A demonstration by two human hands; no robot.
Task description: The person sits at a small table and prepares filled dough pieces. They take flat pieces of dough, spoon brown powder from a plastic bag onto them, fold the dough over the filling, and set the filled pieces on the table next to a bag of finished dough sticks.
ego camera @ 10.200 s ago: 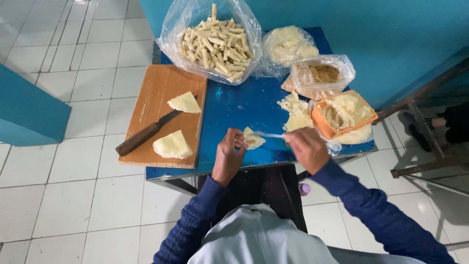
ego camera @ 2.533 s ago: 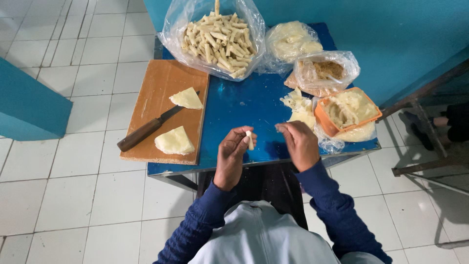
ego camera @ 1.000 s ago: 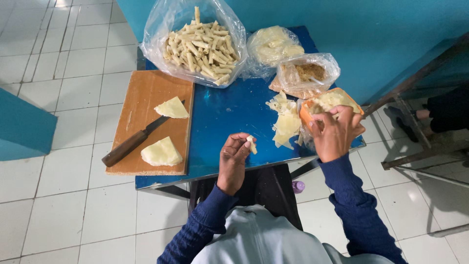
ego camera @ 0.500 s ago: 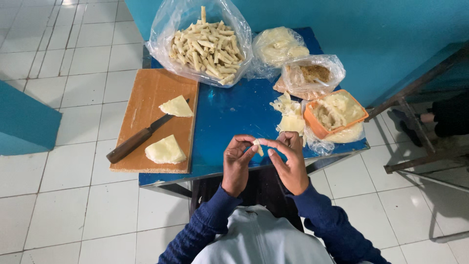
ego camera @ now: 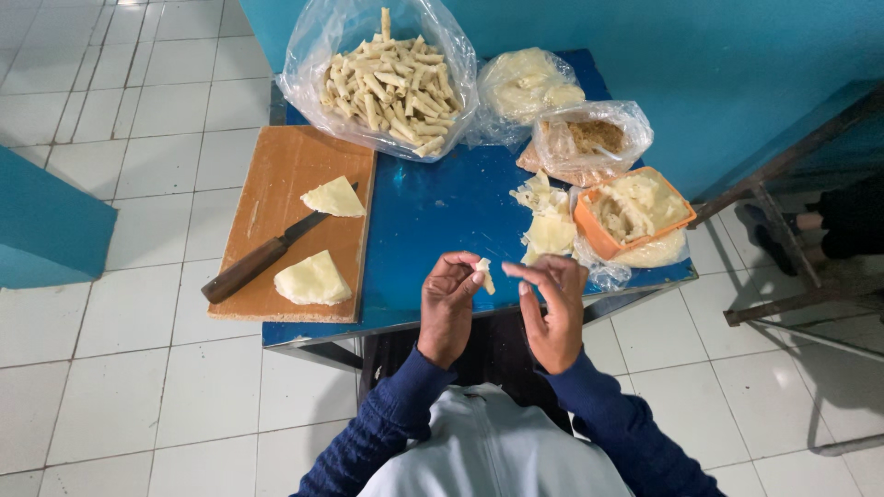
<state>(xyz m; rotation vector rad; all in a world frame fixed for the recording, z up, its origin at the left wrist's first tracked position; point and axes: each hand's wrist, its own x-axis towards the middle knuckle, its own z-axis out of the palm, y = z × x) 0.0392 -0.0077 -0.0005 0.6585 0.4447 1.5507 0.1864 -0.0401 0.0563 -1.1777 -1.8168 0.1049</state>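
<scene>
Left hand (ego camera: 448, 308) pinching pale dough piece (ego camera: 483, 274), right hand (ego camera: 553, 308) spread beside; rolled sticks in clear bag (ego camera: 382, 78).

- The blue tabletop (ego camera: 433, 212) is bare in the middle, between the cutting board (ego camera: 276, 175) and the orange tub (ego camera: 635, 210); a hand can pass there.
- The far edge is blocked by the big bag of rolls (ego camera: 382, 74) and two smaller bags (ego camera: 562, 115).
- On the board, the knife (ego camera: 267, 258) lies between two cheese wedges (ego camera: 313, 279).
</scene>
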